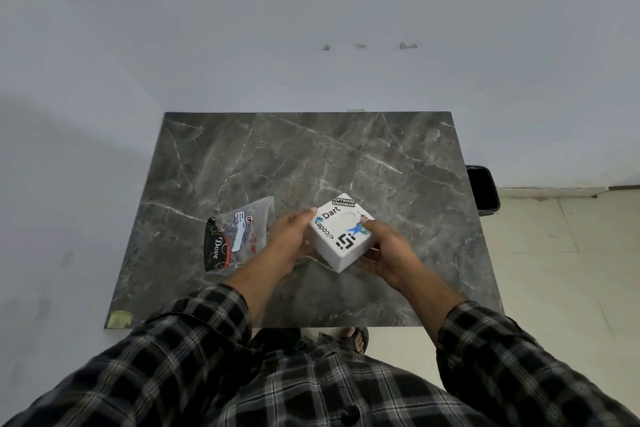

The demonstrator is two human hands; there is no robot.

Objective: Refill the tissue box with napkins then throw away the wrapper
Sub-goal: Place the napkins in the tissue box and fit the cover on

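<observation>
A white square tissue box [341, 232] with stickers and an oval top opening is held just above the grey marble table [311, 156]. My left hand [289, 241] grips its left side. My right hand [389, 251] grips its right side and lower corner. The opening shows white inside; I cannot tell whether napkins fill it. A clear plastic wrapper [235, 236] with black and red print lies flat on the table, just left of my left hand.
A black bin [483, 191] stands on the floor past the table's right edge. A white wall runs behind and to the left of the table. A sandalled foot [356, 338] shows below the table's front edge.
</observation>
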